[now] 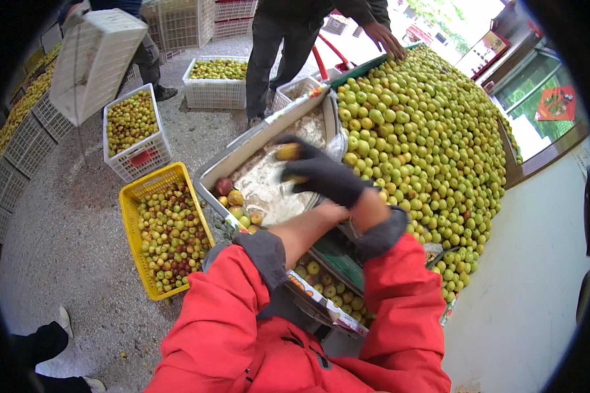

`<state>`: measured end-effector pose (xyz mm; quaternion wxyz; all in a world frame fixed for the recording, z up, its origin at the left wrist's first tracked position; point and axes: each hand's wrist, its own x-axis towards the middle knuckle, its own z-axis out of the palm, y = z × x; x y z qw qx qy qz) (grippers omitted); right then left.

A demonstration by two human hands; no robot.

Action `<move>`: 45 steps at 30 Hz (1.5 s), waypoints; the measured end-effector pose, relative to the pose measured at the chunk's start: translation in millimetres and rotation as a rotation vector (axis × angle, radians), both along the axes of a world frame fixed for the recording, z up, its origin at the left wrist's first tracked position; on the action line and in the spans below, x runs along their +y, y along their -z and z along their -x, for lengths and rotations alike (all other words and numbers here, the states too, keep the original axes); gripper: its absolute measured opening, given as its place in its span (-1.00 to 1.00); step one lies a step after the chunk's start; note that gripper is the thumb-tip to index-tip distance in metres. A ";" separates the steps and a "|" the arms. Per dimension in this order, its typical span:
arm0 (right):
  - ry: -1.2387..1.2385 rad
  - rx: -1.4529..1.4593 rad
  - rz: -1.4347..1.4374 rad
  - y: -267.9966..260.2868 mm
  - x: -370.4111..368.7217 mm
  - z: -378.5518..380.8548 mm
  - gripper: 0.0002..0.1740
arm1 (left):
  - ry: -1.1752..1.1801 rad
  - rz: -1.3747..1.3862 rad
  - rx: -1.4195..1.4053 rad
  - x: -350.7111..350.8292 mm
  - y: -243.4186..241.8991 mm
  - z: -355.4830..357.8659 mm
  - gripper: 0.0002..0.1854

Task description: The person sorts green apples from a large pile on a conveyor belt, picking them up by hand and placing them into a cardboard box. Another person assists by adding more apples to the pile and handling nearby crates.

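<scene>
My right hand [319, 172], in a black glove and blurred, is over the pale-lined tray [275, 196] with a yellowish apple-like fruit [287, 152] between its fingers. My left forearm crosses toward my right wrist; the left hand [335, 211] is mostly hidden there, and its fingers and any hold cannot be made out. Several red, yellow and green fruits [235, 198] lie in the tray's near left corner. Right of the tray rises a large heap of green fruits [423, 142]. Below my forearms, more fruits [329, 290] lie in a box.
A yellow plastic crate [128, 216] of mixed fruit stands on the floor at left, near white crates [140, 159] [214, 93] of fruit. One person [285, 34] stands beyond the tray, a hand on the heap's edge. Another holds a tilted white crate [91, 64]. Someone's feet [66, 322] show lower left.
</scene>
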<state>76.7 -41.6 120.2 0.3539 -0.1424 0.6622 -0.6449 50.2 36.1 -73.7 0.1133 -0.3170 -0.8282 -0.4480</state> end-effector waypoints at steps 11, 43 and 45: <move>-0.124 0.795 -0.070 40.8 -118.1 2.0 -0.09 | 0.152 0.068 0.156 -58.1 19.0 65.0 -0.36; 0.430 0.492 -0.674 16.2 302.2 -120.9 -0.49 | -0.033 0.241 0.325 -13.1 -63.2 8.3 -0.28; 0.695 0.692 -0.796 27.3 352.2 -96.3 -0.51 | -0.037 0.236 0.310 -13.1 -63.3 7.5 -0.28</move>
